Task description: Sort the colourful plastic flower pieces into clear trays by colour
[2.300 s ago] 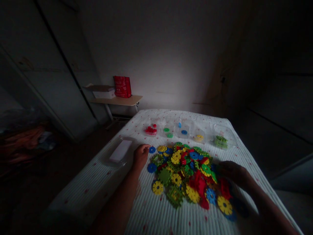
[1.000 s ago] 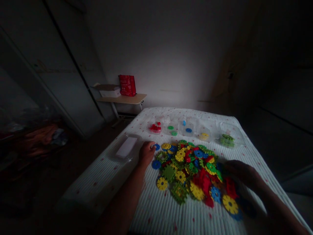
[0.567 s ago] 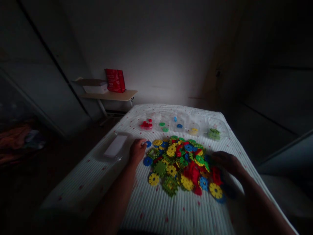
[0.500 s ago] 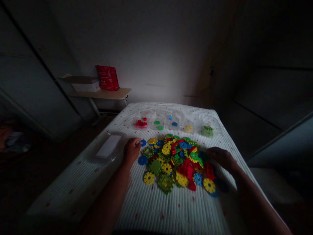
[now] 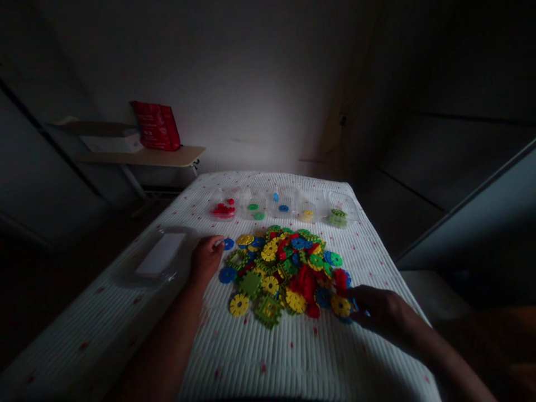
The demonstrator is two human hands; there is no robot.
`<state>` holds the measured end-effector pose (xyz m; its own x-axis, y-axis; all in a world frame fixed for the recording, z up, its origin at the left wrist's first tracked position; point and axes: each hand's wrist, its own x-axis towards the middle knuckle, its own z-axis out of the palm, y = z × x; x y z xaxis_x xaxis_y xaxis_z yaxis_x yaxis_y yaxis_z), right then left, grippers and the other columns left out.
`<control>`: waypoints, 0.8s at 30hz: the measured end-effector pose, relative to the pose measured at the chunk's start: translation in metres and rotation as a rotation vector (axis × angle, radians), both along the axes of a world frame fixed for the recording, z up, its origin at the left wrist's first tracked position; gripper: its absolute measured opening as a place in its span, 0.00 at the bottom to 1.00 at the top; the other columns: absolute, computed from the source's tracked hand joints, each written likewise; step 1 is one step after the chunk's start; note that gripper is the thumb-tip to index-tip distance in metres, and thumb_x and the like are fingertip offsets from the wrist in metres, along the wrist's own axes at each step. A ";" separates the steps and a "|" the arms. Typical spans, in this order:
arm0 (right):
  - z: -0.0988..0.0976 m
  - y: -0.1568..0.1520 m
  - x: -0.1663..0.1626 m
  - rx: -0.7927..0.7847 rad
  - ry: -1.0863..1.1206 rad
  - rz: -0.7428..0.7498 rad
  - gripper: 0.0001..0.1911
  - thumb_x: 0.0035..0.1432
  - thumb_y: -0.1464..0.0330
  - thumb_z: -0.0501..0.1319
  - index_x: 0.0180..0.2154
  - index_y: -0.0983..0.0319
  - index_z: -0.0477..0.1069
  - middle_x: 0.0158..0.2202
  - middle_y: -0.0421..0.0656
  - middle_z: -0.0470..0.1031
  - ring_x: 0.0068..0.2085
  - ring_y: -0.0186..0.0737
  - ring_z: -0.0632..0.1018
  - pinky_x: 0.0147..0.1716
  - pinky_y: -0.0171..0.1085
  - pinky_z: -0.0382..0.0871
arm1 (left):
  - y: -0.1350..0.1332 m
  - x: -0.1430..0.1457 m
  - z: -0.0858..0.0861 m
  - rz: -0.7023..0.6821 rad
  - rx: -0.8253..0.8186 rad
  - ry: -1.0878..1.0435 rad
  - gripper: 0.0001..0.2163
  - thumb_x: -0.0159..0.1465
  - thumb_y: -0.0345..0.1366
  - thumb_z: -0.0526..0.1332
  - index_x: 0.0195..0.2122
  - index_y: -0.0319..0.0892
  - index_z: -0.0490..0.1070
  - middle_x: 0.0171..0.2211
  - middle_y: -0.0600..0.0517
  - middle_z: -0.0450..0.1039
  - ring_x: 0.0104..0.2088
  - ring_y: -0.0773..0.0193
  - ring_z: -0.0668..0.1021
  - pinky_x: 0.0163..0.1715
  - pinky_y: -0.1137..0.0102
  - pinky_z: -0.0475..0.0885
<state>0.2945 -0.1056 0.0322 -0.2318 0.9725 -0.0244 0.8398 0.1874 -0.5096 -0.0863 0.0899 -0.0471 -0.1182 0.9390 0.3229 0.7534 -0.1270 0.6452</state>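
Note:
My left hand (image 5: 206,258) rests at the left edge of a pile, thumb and fingers pinched on the rim of a blue notched disc (image 5: 228,244). At the pile's right edge, my right hand (image 5: 379,304) is closed over a blue notched disc (image 5: 367,312), mostly hidden under its dark fingers. Beside those fingers lies a yellow notched disc (image 5: 340,306). Between the hands the pile mixes yellow, blue and green discs, green square pieces (image 5: 268,310) and red pieces (image 5: 305,283).
Along the far side stand several clear containers, with red pieces (image 5: 223,210), green discs (image 5: 259,216), a blue disc (image 5: 283,208), yellow ones (image 5: 307,215) and green squares (image 5: 337,218). A clear lid (image 5: 167,276) with a white card lies left. A side table (image 5: 176,157) holds a red bag (image 5: 157,127).
My right hand has come nearer along the pile's right edge and closed over blue discs there. My left hand stays at the same blue disc. The whole view has shifted left.

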 end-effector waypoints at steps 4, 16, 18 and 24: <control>-0.020 -0.006 0.002 0.055 -0.100 0.007 0.21 0.56 0.64 0.57 0.52 0.53 0.69 0.38 0.42 0.79 0.31 0.37 0.79 0.32 0.33 0.73 | 0.001 0.000 -0.001 -0.011 -0.005 0.008 0.14 0.56 0.37 0.53 0.38 0.39 0.74 0.37 0.46 0.75 0.38 0.59 0.76 0.42 0.67 0.70; -0.032 0.027 -0.015 0.210 -0.126 -0.008 0.21 0.55 0.67 0.57 0.52 0.54 0.69 0.43 0.44 0.78 0.35 0.39 0.80 0.32 0.31 0.72 | -0.001 0.001 0.002 0.006 0.005 0.015 0.15 0.55 0.38 0.53 0.37 0.39 0.75 0.36 0.46 0.75 0.37 0.59 0.76 0.43 0.66 0.70; -0.030 0.035 -0.021 0.220 -0.123 0.010 0.19 0.57 0.67 0.56 0.51 0.55 0.70 0.41 0.45 0.78 0.35 0.38 0.79 0.32 0.31 0.72 | -0.001 0.001 0.001 0.006 0.012 0.012 0.14 0.55 0.38 0.53 0.37 0.39 0.75 0.36 0.46 0.76 0.38 0.59 0.76 0.43 0.66 0.70; -0.030 0.046 -0.035 0.260 -0.011 0.087 0.14 0.60 0.64 0.54 0.45 0.58 0.73 0.38 0.47 0.77 0.38 0.40 0.77 0.37 0.34 0.72 | -0.001 0.002 0.003 0.010 -0.002 0.006 0.14 0.55 0.38 0.54 0.37 0.39 0.75 0.37 0.46 0.76 0.37 0.59 0.76 0.42 0.66 0.71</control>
